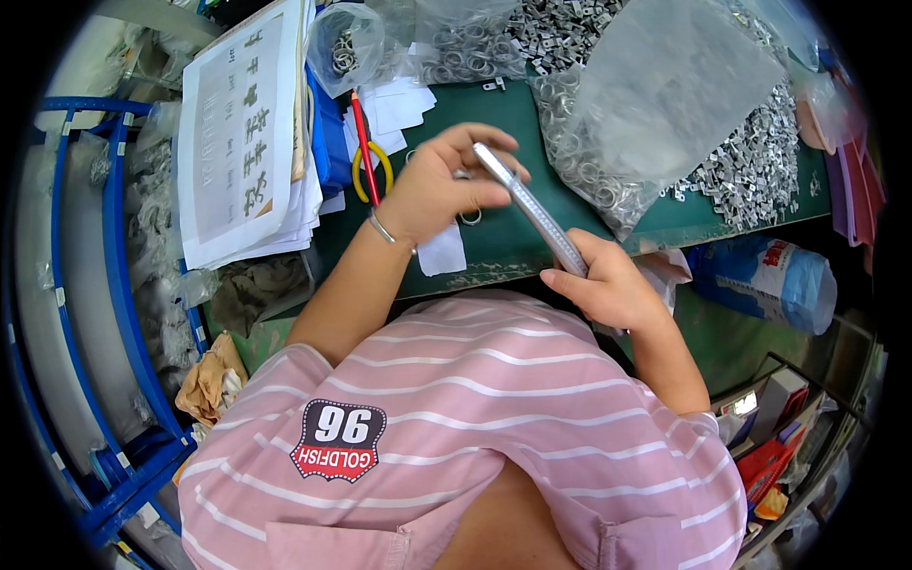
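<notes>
Metal strip point(532, 209) spans left hand point(442, 185), right hand point(608, 285) grip.

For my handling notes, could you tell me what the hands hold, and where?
A long, narrow silver metal strip: the right hand grips its lower end, the left hand pinches its upper end.

Bright, even light falls from above, leaving only soft, short shadows under the hands on the green counter point(513, 237). Glare whitens the clear plastic bags point(665, 85) and glints off the heaped metal parts point(750, 171). The fisheye bends straight lines such as the blue rack point(114, 285) toward the black circular rim, where detail softens; the middle stays sharp.
</notes>
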A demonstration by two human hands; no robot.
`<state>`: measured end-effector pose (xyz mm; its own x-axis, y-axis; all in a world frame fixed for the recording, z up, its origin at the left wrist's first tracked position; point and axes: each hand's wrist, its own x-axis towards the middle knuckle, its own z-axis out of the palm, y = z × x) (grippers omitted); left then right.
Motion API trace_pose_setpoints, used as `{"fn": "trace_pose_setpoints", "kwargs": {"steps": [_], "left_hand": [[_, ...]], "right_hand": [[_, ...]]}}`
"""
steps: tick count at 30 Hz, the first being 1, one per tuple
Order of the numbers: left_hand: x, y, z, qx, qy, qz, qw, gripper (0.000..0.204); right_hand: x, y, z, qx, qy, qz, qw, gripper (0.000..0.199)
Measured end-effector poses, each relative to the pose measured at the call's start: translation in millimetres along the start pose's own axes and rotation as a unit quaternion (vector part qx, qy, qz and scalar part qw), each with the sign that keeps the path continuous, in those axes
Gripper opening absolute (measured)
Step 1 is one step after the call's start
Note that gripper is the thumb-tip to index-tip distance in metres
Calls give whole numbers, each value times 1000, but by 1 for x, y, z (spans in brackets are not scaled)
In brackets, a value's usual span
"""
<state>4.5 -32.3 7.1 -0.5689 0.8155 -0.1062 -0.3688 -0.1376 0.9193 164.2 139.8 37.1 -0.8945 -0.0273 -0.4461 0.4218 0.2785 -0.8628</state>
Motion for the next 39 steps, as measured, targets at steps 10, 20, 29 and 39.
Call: {"fn": "trace_pose_setpoints", "kwargs": {"steps": [10, 20, 29, 39], "left_hand": [[-10, -8, 25, 34, -46, -21, 998, 30], [2, 30, -15, -25, 248, 72, 966, 14], [2, -9, -7, 639, 205, 32, 741, 12], [1, -10, -11, 579, 156, 73, 797, 14]], "right_hand": [[5, 0, 4, 2, -7, -31, 999, 22], [-6, 10, -14, 167, -67, 91, 979, 19], [-5, 10, -13, 160, -40, 72, 984, 20], [-3, 9, -9, 160, -39, 66, 984, 24]]}}
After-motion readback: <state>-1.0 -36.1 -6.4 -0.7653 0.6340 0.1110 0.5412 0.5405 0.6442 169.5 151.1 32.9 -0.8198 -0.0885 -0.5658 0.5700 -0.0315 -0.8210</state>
